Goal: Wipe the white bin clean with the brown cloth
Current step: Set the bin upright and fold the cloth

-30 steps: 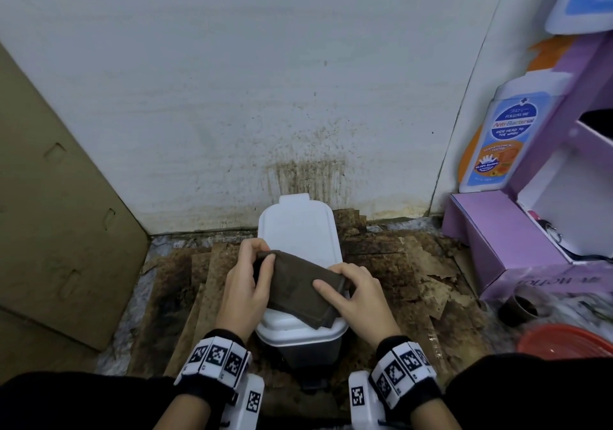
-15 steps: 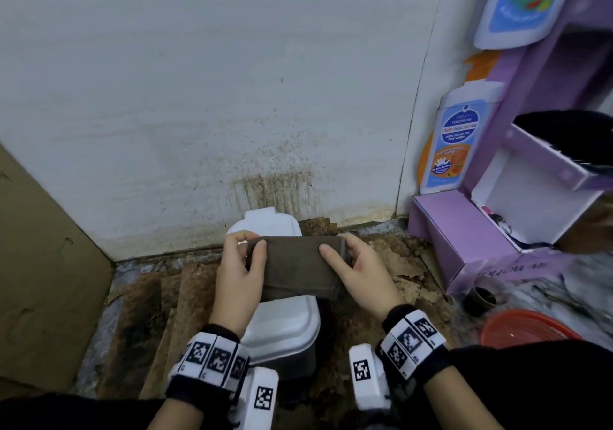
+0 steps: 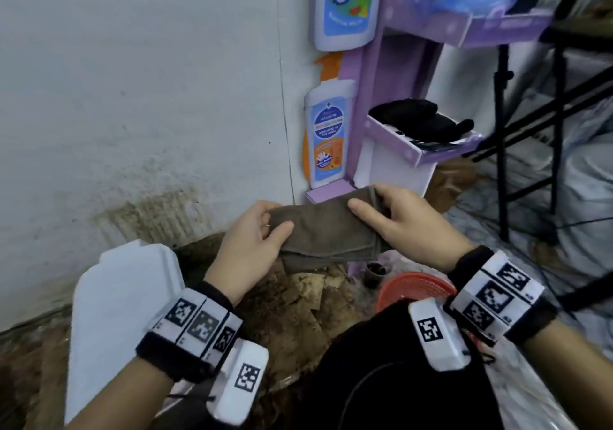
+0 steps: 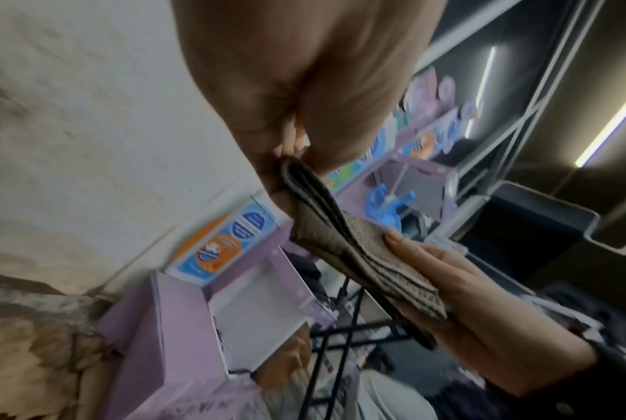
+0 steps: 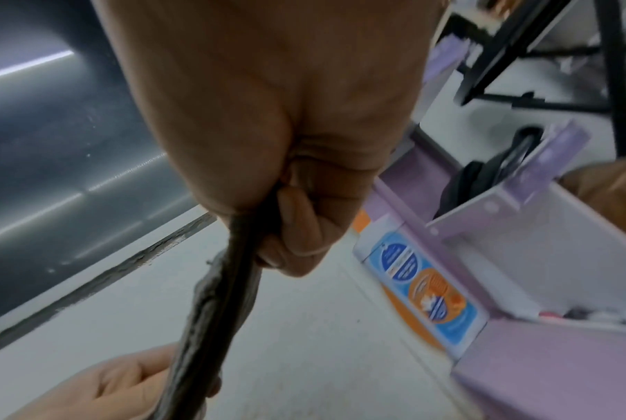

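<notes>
Left hand [image 3: 255, 243] and right hand [image 3: 401, 220] each pinch opposite ends of folded brown cloth [image 3: 328, 233], lifted clear of white bin [image 3: 122, 310]. Advice: keep folds flat, lower pad onto lid, press evenly.

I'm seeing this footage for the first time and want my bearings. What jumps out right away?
The folded brown cloth stands out first, held in mid-air at the centre, with the left hand gripping one end and the right hand the other. Below left sits the white bin, its lid shut, against a stained wall. To the right rises a purple display stand with bottle pictures.
</notes>
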